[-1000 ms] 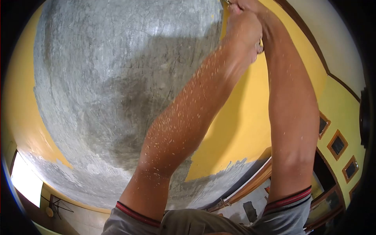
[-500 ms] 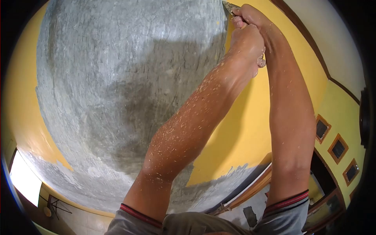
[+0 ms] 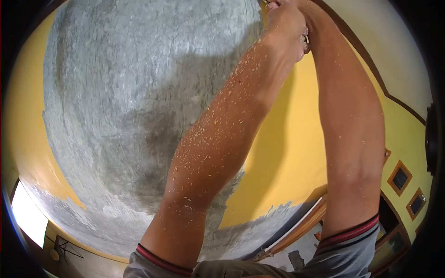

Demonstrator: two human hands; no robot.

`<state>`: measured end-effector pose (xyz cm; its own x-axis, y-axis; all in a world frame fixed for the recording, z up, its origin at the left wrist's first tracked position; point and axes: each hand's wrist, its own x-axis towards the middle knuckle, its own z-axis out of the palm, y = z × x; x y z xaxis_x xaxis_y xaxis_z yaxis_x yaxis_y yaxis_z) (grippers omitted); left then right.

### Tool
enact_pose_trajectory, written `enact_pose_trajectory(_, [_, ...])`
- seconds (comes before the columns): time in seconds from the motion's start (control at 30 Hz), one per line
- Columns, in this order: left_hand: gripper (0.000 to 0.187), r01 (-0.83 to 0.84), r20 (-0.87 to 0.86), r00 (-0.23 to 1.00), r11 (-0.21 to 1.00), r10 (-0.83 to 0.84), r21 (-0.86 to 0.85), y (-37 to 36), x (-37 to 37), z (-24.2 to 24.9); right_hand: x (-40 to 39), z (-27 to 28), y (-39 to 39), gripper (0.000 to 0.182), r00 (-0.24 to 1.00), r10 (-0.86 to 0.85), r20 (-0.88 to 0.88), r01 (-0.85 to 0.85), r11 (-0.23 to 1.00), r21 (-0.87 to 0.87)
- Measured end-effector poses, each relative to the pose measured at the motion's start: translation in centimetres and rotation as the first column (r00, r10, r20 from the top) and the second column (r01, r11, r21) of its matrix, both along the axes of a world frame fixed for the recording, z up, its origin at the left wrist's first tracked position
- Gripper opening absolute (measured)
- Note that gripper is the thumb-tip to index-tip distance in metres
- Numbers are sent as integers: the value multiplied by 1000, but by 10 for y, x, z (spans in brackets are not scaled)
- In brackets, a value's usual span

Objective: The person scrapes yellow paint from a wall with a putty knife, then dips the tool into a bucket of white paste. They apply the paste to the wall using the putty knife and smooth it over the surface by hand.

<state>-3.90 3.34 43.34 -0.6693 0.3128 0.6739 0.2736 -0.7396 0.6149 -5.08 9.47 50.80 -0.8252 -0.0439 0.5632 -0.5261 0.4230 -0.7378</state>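
Both my hands are raised to the top edge of the head view, close together at the boundary between bare grey plaster (image 3: 139, 78) and yellow paint (image 3: 278, 157). My left hand (image 3: 288, 23) is closed round a scraper, its curled fingers dusted with flakes. Beside it, my right hand (image 3: 303, 4) is also closed on the scraper and mostly cut off by the frame. Only a dark sliver of the scraper (image 3: 266, 2) shows; its handle is hidden in my hands. Pale paint chips cling to my left forearm.
Yellow paint borders the plaster at left too. Framed dark panels (image 3: 399, 178) hang on the greenish wall at right. Low down are a wooden piece of furniture (image 3: 303, 227), a bright opening (image 3: 28, 215) and pale floor tiles (image 3: 99, 265).
Both hands have moved up, taking most of the scraper out of view; its blade was visible earlier. My right forearm has shifted slightly right, covering one framed panel.
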Motion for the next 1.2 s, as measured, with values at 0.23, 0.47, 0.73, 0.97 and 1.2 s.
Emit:
enact_pose_trajectory(0.23, [29,-49,64,997,996,45,68,-5,22,-40,2,-10,2,19,1000,-22,-13,22,999,-33])
enact_pose_trajectory(0.47, [30,-14,-25,1000,997,16,71,-7,10,0,-4,-9,7,20,999,-36,-6,36,999,-37])
enact_pose_trajectory(0.73, [31,-1,-36,999,996,4,95,-15,15,4,-1,6,5,21,999,-36,-32,34,998,-43])
enact_pose_trajectory(0.97, [44,-24,76,997,991,14,134,8,16,-21,3,10,3,21,998,-54,-40,52,998,-45])
enact_pose_trajectory(1.2, [39,-15,-98,995,999,20,51,-8,21,7,7,44,-11,22,997,-37,-67,37,999,1])
